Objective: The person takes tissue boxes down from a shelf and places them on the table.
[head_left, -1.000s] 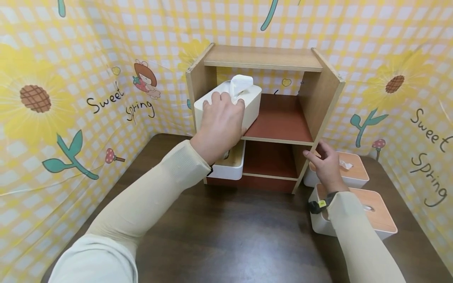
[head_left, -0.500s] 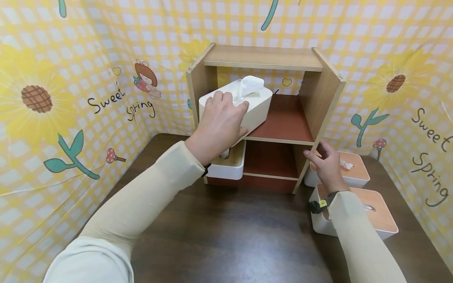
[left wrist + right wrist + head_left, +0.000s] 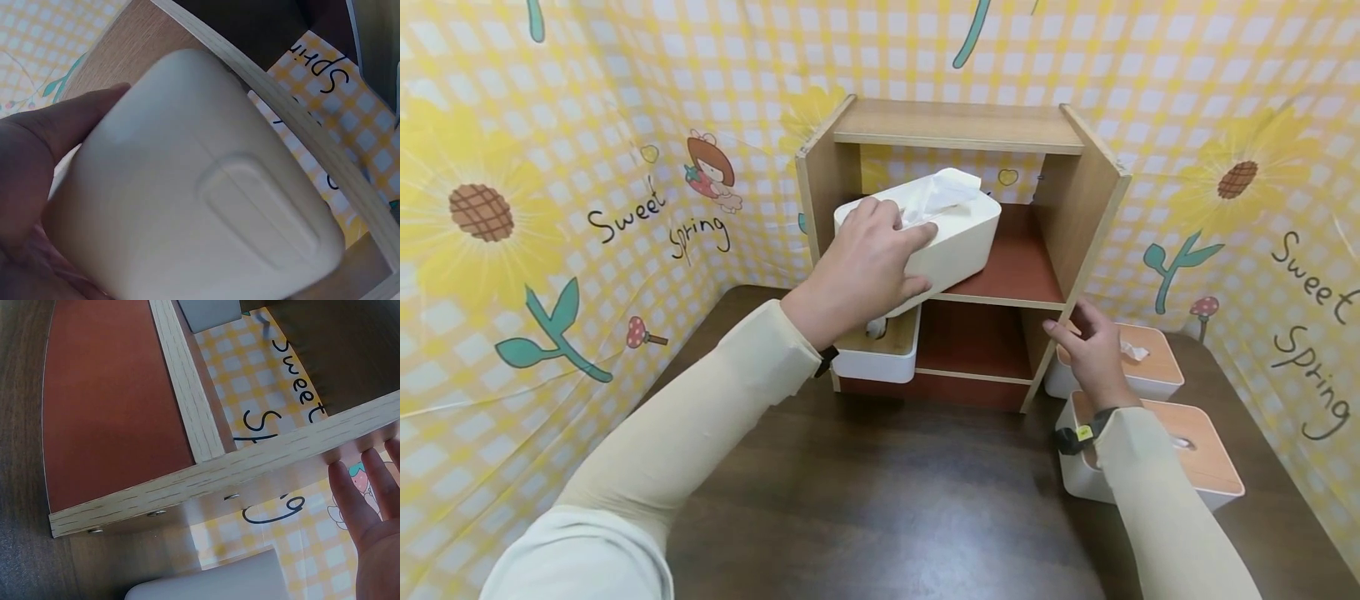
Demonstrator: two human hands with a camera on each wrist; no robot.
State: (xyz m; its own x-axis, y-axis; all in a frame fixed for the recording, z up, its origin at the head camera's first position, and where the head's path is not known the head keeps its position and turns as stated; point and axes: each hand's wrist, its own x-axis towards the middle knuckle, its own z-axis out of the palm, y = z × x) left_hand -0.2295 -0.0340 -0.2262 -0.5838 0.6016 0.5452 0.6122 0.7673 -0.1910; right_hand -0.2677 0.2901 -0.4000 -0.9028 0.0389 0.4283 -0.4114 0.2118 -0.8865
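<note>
My left hand (image 3: 867,267) grips one end of a white tissue box (image 3: 958,254) with a tissue sticking out of its top. The box is slanted across the upper compartment of a small wooden shelf (image 3: 958,121), its near end jutting past the front edge. In the left wrist view the smooth end of the box (image 3: 187,156) fills the middle, with fingers along its side. My right hand (image 3: 1093,350) holds the right side panel of the shelf, thumb on the inner side. Its fingertips (image 3: 337,472) touch the outer face in the right wrist view.
Another white box (image 3: 876,367) sits in the lower left compartment, sticking out in front. Two tissue boxes with wooden lids, a rear one (image 3: 1153,354) and a front one (image 3: 1206,446), stand right of the shelf on the dark table (image 3: 880,500). Patterned cloth surrounds the table.
The tissue box in my left hand has shifted to the right and turned, its near end coming out toward me. My right hand has stayed on the side panel.
</note>
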